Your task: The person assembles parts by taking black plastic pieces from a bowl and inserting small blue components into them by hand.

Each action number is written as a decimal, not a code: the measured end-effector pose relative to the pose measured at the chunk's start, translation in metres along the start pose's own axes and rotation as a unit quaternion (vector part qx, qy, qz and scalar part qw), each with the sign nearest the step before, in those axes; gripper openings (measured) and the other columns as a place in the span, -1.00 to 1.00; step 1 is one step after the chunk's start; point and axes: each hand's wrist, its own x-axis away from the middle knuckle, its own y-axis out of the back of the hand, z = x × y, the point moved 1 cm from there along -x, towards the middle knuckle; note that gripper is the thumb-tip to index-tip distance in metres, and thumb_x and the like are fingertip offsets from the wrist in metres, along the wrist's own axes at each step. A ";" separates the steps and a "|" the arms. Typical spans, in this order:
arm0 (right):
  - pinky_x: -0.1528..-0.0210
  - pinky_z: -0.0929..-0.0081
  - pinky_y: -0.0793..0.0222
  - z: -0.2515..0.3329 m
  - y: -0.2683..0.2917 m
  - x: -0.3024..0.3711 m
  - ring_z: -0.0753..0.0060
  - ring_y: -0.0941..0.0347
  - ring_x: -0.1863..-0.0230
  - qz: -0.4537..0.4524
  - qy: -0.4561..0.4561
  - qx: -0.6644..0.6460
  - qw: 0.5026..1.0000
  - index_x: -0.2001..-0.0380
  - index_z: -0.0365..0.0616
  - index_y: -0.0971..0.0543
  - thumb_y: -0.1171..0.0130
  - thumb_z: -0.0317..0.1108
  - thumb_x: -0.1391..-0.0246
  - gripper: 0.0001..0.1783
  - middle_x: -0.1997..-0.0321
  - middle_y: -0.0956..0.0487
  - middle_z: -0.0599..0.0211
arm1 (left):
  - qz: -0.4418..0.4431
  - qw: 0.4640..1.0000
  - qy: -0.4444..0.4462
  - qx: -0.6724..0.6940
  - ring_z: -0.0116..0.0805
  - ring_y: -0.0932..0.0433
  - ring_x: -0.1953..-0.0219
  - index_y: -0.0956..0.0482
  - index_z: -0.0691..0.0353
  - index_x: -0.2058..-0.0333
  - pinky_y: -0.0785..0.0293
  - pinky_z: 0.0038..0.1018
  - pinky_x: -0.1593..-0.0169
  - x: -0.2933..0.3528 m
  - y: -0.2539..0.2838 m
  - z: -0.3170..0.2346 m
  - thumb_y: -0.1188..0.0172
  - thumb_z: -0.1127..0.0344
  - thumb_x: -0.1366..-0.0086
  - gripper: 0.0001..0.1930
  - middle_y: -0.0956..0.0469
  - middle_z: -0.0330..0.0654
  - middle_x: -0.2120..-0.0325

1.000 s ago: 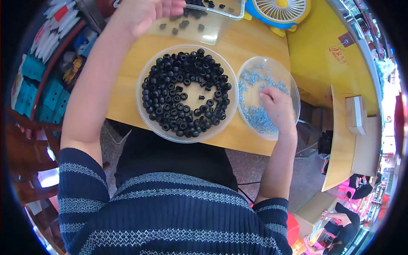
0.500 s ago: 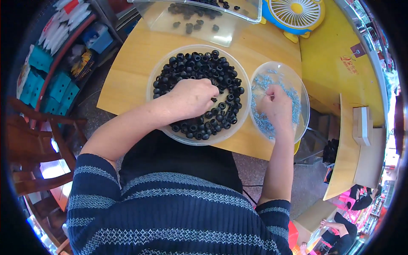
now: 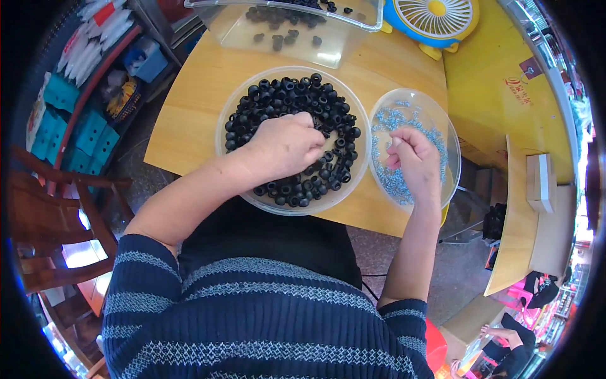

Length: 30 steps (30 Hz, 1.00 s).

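My left hand (image 3: 286, 144) is over a wide, clear round tub (image 3: 223, 129). Its fingers are curled closed among hollow, ball-shaped black plastic pieces (image 3: 297, 95); whatever they hold is hidden. To the right, my right hand (image 3: 418, 161) hovers above a smaller clear tub (image 3: 456, 151) of tiny silvery-blue pieces that look like springs (image 3: 394, 119). Thumb and forefinger are pinched together there, the other fingers curled. Anything between those fingertips is too small to make out.
Both tubs stand on a wooden table (image 3: 183, 120). Behind them are a clear rectangular bin (image 3: 328, 55) with more black pieces and a blue-yellow fan (image 3: 435, 22). A yellow panel (image 3: 499, 82) borders the right. A wooden chair (image 3: 50, 221) is at left; another person's hands touch a cardboard box (image 3: 470, 319) lower right.
My right hand has lifted slightly and turned, so its pinched thumb and forefinger now show. The left hand stays over the black pieces with only a small shift. The view has shifted slightly.
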 end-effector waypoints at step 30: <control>0.46 0.67 -0.36 0.033 -0.068 0.031 0.59 -0.39 0.51 0.155 0.074 -0.277 0.945 0.44 -0.24 -0.42 -0.02 -0.55 0.10 -0.92 0.51 -0.46 0.34 | 0.001 0.486 0.163 0.859 -0.37 -0.52 0.43 -0.40 0.34 0.28 -0.52 -0.49 0.30 0.030 0.004 0.008 -0.01 0.50 -0.08 -0.82 -0.48 -0.11 0.44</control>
